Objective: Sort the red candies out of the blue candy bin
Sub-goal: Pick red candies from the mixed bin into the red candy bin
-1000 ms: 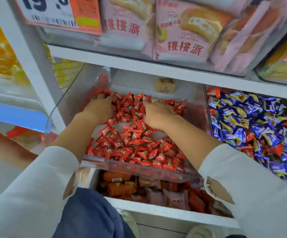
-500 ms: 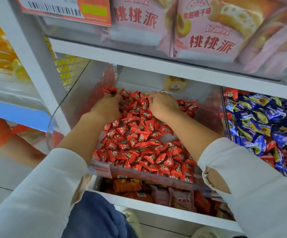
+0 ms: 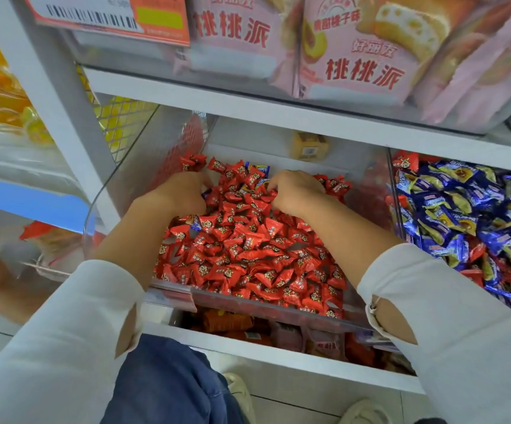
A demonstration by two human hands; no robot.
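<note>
Head view: both hands are buried at the back of the clear bin of red candies, not in the blue one.
Left hand: fingers curled down into the pile. Can't tell if it's actually got anything pinched, the fingertips are hidden.
Right hand: same deal, fingers bent and dug in. Whether it holds a candy or is just raking, I can't tell.
Between the hands: a couple of blue wrappers poke out of the red heap, just beyond the fingertips, so it looks like strays went both ways.
Red bin: transparent, pulled forward on the shelf, pretty full.
Blue candy bin: sits right next door, to the person's right, touching or nearly touching the red one.
Red strays in blue bin: several visible, one near the front middle, one up at the back left corner, more along the lower edge.
Key relation: the leftover reds lie to the right of both hands, so the right hand is clearly nearer and only has to cross the shared wall.
Progress guess: not finished, plenty of red still mixed in over there.
</note>
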